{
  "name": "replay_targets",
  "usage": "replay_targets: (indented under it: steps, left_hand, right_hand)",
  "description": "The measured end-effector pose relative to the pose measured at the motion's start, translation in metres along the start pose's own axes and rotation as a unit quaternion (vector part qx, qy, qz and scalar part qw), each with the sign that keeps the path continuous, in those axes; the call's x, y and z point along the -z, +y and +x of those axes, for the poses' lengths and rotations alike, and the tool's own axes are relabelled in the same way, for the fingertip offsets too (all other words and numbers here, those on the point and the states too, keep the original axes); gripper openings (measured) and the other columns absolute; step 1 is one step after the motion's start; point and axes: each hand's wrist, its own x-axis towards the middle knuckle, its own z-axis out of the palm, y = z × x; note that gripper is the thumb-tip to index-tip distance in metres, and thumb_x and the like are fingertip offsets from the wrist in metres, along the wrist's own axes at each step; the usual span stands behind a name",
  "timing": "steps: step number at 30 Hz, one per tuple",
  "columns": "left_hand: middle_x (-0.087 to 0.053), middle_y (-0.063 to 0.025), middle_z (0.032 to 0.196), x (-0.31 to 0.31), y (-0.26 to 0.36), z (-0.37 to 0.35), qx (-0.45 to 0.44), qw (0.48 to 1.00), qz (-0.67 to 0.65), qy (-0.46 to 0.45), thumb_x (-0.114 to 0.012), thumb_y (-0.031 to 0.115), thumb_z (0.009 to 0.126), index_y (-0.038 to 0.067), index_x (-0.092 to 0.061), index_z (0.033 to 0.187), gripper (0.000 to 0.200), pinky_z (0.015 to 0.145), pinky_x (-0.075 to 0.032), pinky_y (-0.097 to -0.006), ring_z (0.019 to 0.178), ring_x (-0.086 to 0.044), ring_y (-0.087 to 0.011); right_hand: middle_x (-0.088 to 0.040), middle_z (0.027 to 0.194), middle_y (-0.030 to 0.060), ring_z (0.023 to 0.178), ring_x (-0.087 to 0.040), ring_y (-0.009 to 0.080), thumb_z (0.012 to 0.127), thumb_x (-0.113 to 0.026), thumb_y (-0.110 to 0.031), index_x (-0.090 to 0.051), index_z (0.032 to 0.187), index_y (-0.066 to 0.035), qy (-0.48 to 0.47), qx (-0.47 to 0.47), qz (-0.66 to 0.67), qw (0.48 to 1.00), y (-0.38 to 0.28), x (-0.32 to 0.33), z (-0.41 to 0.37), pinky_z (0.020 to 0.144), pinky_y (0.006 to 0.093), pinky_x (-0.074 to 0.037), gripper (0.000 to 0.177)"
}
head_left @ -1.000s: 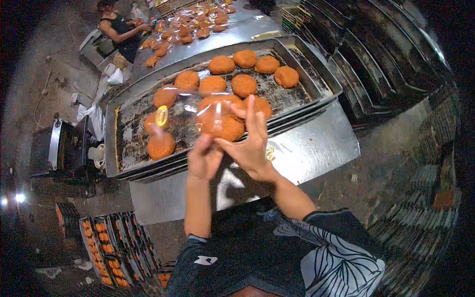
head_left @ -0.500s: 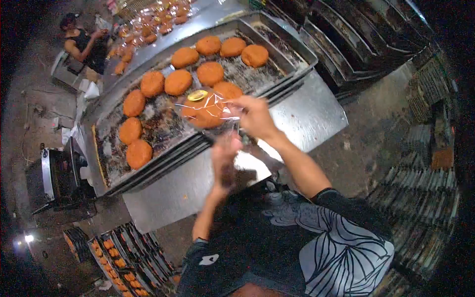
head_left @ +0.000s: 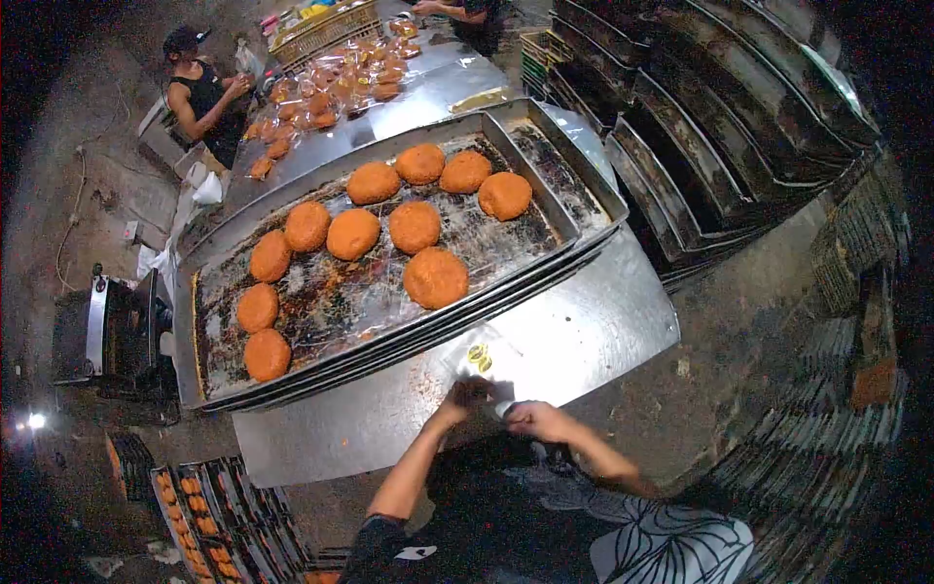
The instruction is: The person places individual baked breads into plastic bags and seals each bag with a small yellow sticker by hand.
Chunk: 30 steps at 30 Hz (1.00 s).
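My left hand is low at the near edge of the metal table, its fingers in shadow. Clear plastic bags with yellow labels lie on the table just beyond it. Close on its right, my right hand is closed, with something whitish at its fingertips that I cannot make out. Beyond both hands, several round orange-brown breads sit on a dark, stained baking tray, which tops a stack of trays. No bread shows in either hand.
A person works at the upper left beside a pile of bagged breads. Behind it stands a yellow crate. Large dark trays are stacked at the upper right. Another person's arm shows at the top.
The bagged bread that was at my hands over the tray is gone from them. Both hands have moved down to the table's near edge by the labelled bags. The view has shifted too.
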Motion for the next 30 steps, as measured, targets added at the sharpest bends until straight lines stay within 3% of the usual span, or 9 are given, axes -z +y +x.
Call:
replay_targets:
  steps: [3, 6, 11, 14, 17, 19, 23, 27, 30]
  left_hand:
    - [-0.059, -0.0112, 0.085, -0.036, -0.002, -0.008, 0.209, 0.838, -0.487, 0.132, -0.06, 0.032, 0.073, 0.006, -0.055, 0.1, 0.037, 0.07, -0.043, -0.0317, 0.08, -0.056, -0.021]
    - [-0.059, -0.0099, 0.09, -0.006, 0.044, -0.005, 0.217, 0.912, -0.348, 0.034, -0.05, 0.032, 0.083, 0.004, -0.053, 0.105, 0.036, 0.076, -0.042, -0.0289, 0.081, -0.056, -0.0185]
    - [-0.06, -0.0107, 0.082, -0.005, 0.067, -0.003, 0.149, 0.916, -0.369, 0.052, -0.049, 0.032, 0.08, 0.004, -0.059, 0.091, 0.032, 0.065, -0.044, -0.0323, 0.067, -0.057, -0.0201]
    - [-0.059, -0.0071, 0.071, -0.001, 0.043, -0.008, -0.146, 0.956, -0.055, 0.247, -0.054, 0.025, 0.067, 0.007, -0.059, 0.077, 0.02, 0.06, -0.043, -0.0339, 0.059, -0.056, -0.0208]
    - [-0.058, -0.0041, 0.066, 0.012, 0.051, -0.015, 0.194, 0.73, -0.624, 0.199, -0.061, 0.009, 0.07, 0.002, -0.058, 0.075, 0.009, 0.053, -0.042, -0.0269, 0.054, -0.053, -0.0108]
    - [-0.057, -0.0031, 0.066, 0.014, 0.06, -0.013, 0.139, 0.861, -0.437, 0.22, -0.063, 0.005, 0.07, -0.002, -0.058, 0.079, 0.013, 0.053, -0.041, -0.0202, 0.054, -0.051, -0.0079]
    - [-0.059, -0.0062, 0.077, 0.03, 0.082, -0.027, 0.17, 0.826, -0.518, 0.144, -0.063, 0.01, 0.072, -0.002, -0.06, 0.085, 0.018, 0.063, -0.042, -0.0214, 0.07, -0.054, -0.0092]
    - [-0.057, -0.0039, 0.069, 0.054, 0.089, -0.027, 0.171, 0.784, -0.527, 0.281, -0.062, 0.011, 0.073, -0.001, -0.062, 0.078, 0.012, 0.058, -0.04, -0.0218, 0.064, -0.051, -0.0086]
    - [-0.05, -0.0058, 0.061, 0.087, 0.108, -0.036, -0.067, 0.863, -0.203, 0.458, -0.063, 0.0, 0.063, 0.006, -0.065, 0.073, 0.012, 0.054, -0.039, -0.0254, 0.058, -0.049, -0.0159]
  right_hand:
    - [-0.059, 0.087, 0.013, 0.076, -0.055, 0.0207, 0.074, -0.055, -0.007, -0.053, 0.102, -0.003, -0.042, -0.134, 0.093, 0.986, 0.056, -0.02, 0.02, 0.073, 0.0309, -0.043, 0.028]
    - [-0.058, 0.089, 0.0171, 0.079, -0.058, 0.027, 0.066, -0.056, -0.001, -0.055, 0.096, -0.002, 0.033, 0.035, -0.001, 0.999, -0.023, 0.014, -0.002, 0.071, 0.0359, -0.044, 0.03]
    - [-0.057, 0.072, 0.0191, 0.07, -0.055, 0.0376, 0.068, -0.054, -0.012, -0.058, 0.081, -0.004, 0.063, -0.108, -0.222, 0.967, -0.058, 0.004, -0.009, 0.063, 0.0399, -0.045, 0.016]
    - [-0.055, 0.062, 0.0207, 0.06, -0.055, 0.0354, 0.073, -0.056, -0.023, -0.056, 0.075, -0.001, 0.092, -0.013, -0.195, 0.976, -0.052, -0.008, -0.003, 0.057, 0.0392, -0.044, 0.022]
    - [-0.053, 0.057, 0.0183, 0.054, -0.054, 0.0352, 0.076, -0.055, -0.034, -0.051, 0.068, -0.002, 0.262, -0.075, -0.208, 0.939, -0.089, -0.014, -0.017, 0.05, 0.0416, -0.042, 0.033]
    - [-0.05, 0.052, 0.0173, 0.047, -0.053, 0.0308, 0.077, -0.058, -0.022, -0.041, 0.062, -0.001, 0.319, -0.072, -0.222, 0.919, -0.095, -0.024, -0.019, 0.043, 0.0342, -0.04, 0.031]
    - [-0.051, 0.05, 0.0136, 0.043, -0.053, 0.0238, 0.083, -0.049, -0.011, -0.04, 0.071, -0.001, 0.388, -0.081, -0.224, 0.89, -0.087, -0.04, -0.012, 0.039, 0.0304, -0.039, 0.017]
    - [-0.053, 0.052, 0.0055, 0.041, -0.051, 0.0113, 0.083, -0.042, -0.007, -0.043, 0.087, -0.004, 0.364, -0.066, 0.011, 0.929, -0.112, -0.041, 0.001, 0.034, 0.023, -0.04, 0.005]
    - [-0.053, 0.059, 0.0052, 0.036, -0.047, 0.0098, 0.086, -0.04, -0.025, -0.042, 0.111, -0.005, 0.182, -0.235, 0.383, 0.875, -0.156, -0.004, 0.028, 0.032, 0.0201, -0.039, 0.032]
